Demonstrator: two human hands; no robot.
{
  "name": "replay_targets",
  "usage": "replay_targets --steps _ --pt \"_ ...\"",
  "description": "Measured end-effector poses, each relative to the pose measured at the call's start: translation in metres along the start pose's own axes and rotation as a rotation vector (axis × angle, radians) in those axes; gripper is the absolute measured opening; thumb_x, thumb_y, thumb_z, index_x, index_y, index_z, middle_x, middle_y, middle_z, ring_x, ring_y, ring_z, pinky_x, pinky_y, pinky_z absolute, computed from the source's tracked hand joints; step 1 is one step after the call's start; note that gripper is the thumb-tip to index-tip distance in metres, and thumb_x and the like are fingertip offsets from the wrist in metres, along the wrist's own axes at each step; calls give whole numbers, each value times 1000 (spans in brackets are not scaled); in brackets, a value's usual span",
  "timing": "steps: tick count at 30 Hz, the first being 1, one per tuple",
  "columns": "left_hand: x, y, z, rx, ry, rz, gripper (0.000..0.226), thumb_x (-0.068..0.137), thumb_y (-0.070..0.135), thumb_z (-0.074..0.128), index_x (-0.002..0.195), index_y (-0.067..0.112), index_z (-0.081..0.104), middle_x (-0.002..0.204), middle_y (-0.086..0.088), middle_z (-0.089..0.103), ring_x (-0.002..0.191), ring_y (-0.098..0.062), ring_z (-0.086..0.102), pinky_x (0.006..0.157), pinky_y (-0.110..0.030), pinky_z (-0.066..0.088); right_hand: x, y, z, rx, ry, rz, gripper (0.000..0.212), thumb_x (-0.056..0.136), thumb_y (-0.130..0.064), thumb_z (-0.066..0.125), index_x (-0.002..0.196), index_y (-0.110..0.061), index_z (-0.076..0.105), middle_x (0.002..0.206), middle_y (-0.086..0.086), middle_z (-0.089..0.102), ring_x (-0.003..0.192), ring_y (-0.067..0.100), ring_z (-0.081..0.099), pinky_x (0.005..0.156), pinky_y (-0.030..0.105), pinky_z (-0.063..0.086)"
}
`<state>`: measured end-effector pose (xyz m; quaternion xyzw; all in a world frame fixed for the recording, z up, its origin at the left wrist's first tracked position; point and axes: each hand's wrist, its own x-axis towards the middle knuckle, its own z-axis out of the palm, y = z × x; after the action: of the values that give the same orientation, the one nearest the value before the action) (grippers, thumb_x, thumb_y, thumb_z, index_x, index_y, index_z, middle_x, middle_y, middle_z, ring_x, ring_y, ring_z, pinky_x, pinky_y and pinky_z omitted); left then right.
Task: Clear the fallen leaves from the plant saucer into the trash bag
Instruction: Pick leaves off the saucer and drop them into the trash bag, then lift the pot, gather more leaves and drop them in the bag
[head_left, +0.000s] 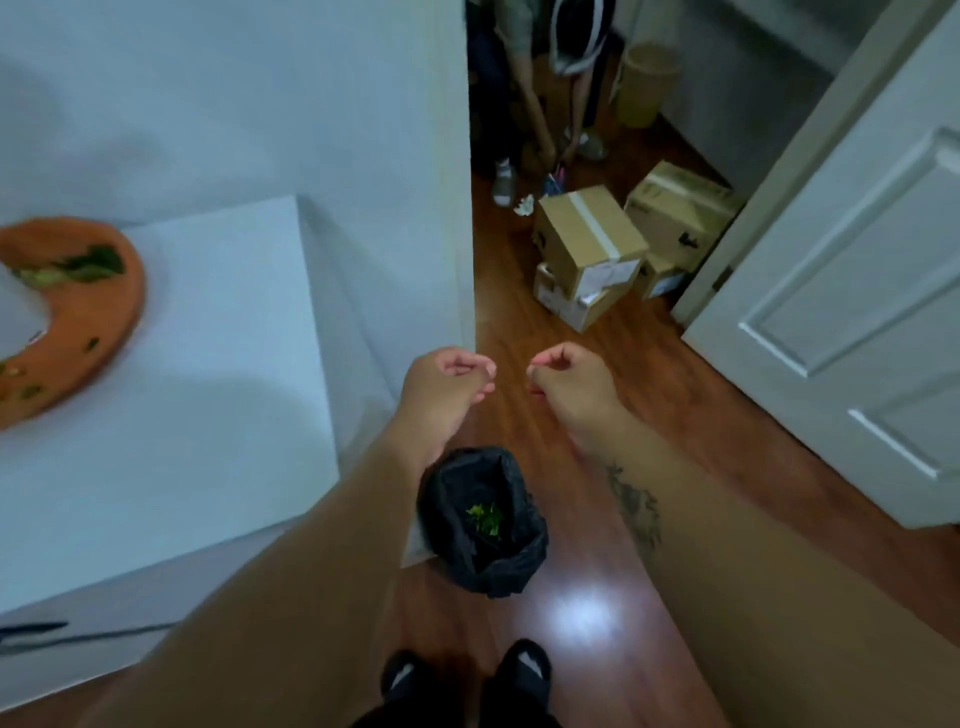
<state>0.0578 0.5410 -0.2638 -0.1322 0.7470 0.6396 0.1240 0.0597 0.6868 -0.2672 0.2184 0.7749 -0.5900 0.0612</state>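
Both forearms are stretched forward over the wooden floor (597, 519). Leaves (88, 265) are seen in the orange saucer (98, 322) on the white table (218, 395). Left hand (447, 384) and right hand (566, 384) are loosely curled, nothing held. Below them, the black trash bag (483, 519) is stood open with green scraps inside.

Honestly nothing here is readable. The cardboard boxes (589, 244) stacked on the floor by the door have white shipping labels and a few dark printed marks, but it's all way too blurry and small to make out any letters or numbers.
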Motion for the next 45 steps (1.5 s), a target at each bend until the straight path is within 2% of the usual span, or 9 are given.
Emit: replay_targets --steps 6,10,18,24,29,32,37,40,45 --pt "-37 71 -58 88 124 132 6 89 14 66 90 11 72 93 -9 73 89 -21 71 82 -28 58 -32 -82 8 -82 -80 -138 8 83 -7 61 79 -13 61 81 9 65 79 25 62 80 46 56" --pt "-50 78 -122 122 206 145 9 85 10 65 81 14 72 90 -6 74 87 -22 71 89 -38 58 -49 -116 47 -142 -161 -221 5 89 -14 60 90 -13 64 92 8 66 91 24 64 84 40 58" --pt "-73 60 -266 160 398 189 8 83 16 65 82 19 73 90 -10 72 87 -27 68 83 -43 55 -85 -166 167 -196 -375 -345 14 83 -7 57 73 -17 60 80 1 64 77 20 61 75 34 55" --pt "-83 32 -365 225 508 233 4 84 18 71 83 14 71 82 -1 70 74 -10 60 72 -26 51 -109 -185 261 -309 -420 -440 12 82 -9 55 79 -15 65 83 -1 65 76 17 59 76 35 54" --pt "-79 19 -435 296 529 272 4 82 8 71 80 11 69 75 5 67 68 0 59 68 -13 48 -120 -188 325 -464 -394 -562 10 87 -9 58 91 -9 67 79 -6 58 80 15 55 67 18 43" --pt "-75 18 -456 330 543 327 12 80 8 73 74 15 65 70 11 63 65 8 57 62 -5 44 -121 -186 346 -579 -349 -611 14 88 -13 58 98 -9 67 91 2 64 85 18 58 74 26 47" --pt "-56 17 -475 430 616 419 28 71 24 80 71 16 54 67 6 56 63 -5 53 58 -16 43 -115 -182 363 -792 -296 -681 17 92 -22 50 99 -14 63 102 7 65 96 27 61 78 31 46" --pt "-42 20 -477 501 652 470 46 61 46 80 82 18 50 79 11 48 79 -16 54 66 -30 48 -109 -186 364 -791 -280 -691 22 91 -21 54 111 -15 63 111 7 62 101 26 60 85 35 49" --pt "-28 18 -470 604 665 458 79 48 66 67 108 19 52 107 8 46 107 -20 47 88 -32 43 -96 -192 370 -787 -323 -722 34 86 -10 54 118 -16 61 113 7 60 102 26 59 86 36 49"
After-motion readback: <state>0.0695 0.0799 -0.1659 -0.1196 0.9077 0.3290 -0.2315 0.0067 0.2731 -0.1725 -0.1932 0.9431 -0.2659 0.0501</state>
